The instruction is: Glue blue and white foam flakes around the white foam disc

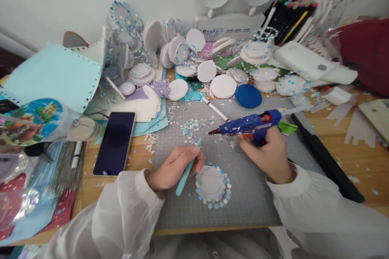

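Observation:
In my right hand (269, 156) is a blue hot glue gun (240, 125), held by its handle above the cutting mat, its nozzle pointing left. My left hand (180, 164) is closed round slim teal tweezers (184, 178), tip angled up and away from me. Just right of that hand, a white disc (211, 184) lies on the mat, ringed with small blue and white paper flowers. Beyond my left hand is a small heap of loose paper flowers (191, 127). The fingers of my left hand are partly hidden.
The grey cutting mat (249, 210) covers the middle of the wooden table. A phone (114, 143) and a tilted plastic cup (69, 123) stand left. At the back are several white discs (223, 85), a blue disc (248, 96) and a white pen (215, 109). A black bar (328, 158) lies right.

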The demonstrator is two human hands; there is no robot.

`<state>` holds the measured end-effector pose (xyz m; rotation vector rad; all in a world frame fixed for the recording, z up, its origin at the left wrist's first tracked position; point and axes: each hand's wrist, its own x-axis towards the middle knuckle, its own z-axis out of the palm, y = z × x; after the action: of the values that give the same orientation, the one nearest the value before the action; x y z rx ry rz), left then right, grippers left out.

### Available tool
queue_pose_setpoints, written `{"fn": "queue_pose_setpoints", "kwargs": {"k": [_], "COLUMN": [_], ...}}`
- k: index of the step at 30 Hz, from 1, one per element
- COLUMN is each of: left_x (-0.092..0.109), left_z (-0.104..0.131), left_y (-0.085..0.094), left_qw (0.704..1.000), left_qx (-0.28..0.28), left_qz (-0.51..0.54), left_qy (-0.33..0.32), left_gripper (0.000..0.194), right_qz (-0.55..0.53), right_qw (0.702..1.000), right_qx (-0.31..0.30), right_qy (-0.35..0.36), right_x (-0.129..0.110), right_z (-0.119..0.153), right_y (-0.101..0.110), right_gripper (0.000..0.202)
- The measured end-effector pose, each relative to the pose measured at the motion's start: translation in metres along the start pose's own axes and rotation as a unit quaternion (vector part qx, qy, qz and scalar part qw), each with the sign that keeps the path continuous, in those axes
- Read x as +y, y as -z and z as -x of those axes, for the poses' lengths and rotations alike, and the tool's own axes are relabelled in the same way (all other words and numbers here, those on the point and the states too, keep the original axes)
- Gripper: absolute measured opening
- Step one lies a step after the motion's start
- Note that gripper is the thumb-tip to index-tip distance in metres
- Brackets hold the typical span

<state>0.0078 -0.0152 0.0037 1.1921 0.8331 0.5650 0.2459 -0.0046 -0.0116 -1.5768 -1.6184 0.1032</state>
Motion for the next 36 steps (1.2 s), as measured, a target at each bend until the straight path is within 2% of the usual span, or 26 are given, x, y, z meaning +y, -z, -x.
{"fn": "queue_pose_setpoints", "kwargs": {"k": [4, 7, 10, 13, 17, 20, 27, 31, 36], "left_x": [-0.003, 0.001, 0.009, 0.013, 0.013, 0.013, 0.012, 0.010, 0.010], "left_z": [-0.003, -0.004, -0.001, 0.003, 0.004, 0.002, 0.000, -0.003, -0.003], "left_y": [0.001, 0.006, 0.014, 0.021, 0.028, 0.030, 0.033, 0.037, 0.040], "left_qw": [0.997, 0.989, 0.968, 0.911, 0.810, 0.768, 0.726, 0.716, 0.689], "left_qx": [0.027, 0.107, 0.194, 0.237, 0.221, 0.199, 0.179, 0.152, 0.165], "left_qz": [0.061, 0.036, -0.086, -0.311, -0.529, -0.593, -0.646, -0.650, -0.670], "left_qy": [-0.041, -0.092, -0.134, -0.131, -0.123, -0.136, -0.151, -0.202, -0.221], "left_gripper": [0.045, 0.038, 0.030, 0.021, 0.021, 0.023, 0.025, 0.024, 0.023], "right_qz": [-0.027, -0.045, -0.062, -0.092, -0.110, -0.119, -0.183, -0.194, -0.187], "right_qw": [0.999, 0.995, 0.989, 0.983, 0.982, 0.984, 0.973, 0.974, 0.977], "right_qx": [0.007, 0.010, 0.014, 0.005, -0.009, -0.021, -0.049, -0.039, -0.028], "right_qy": [-0.047, -0.088, -0.134, -0.158, -0.152, -0.129, -0.132, -0.110, -0.104], "right_x": [0.004, 0.007, 0.009, 0.009, 0.007, 0.007, 0.002, -0.002, -0.003], "right_z": [-0.002, -0.004, -0.007, -0.009, -0.010, -0.009, -0.008, -0.008, -0.008], "right_y": [0.000, 0.000, 0.001, 0.001, 0.002, 0.003, 0.003, 0.002, 0.002], "right_gripper": [0.027, 0.026, 0.027, 0.025, 0.025, 0.024, 0.021, 0.021, 0.021]}}
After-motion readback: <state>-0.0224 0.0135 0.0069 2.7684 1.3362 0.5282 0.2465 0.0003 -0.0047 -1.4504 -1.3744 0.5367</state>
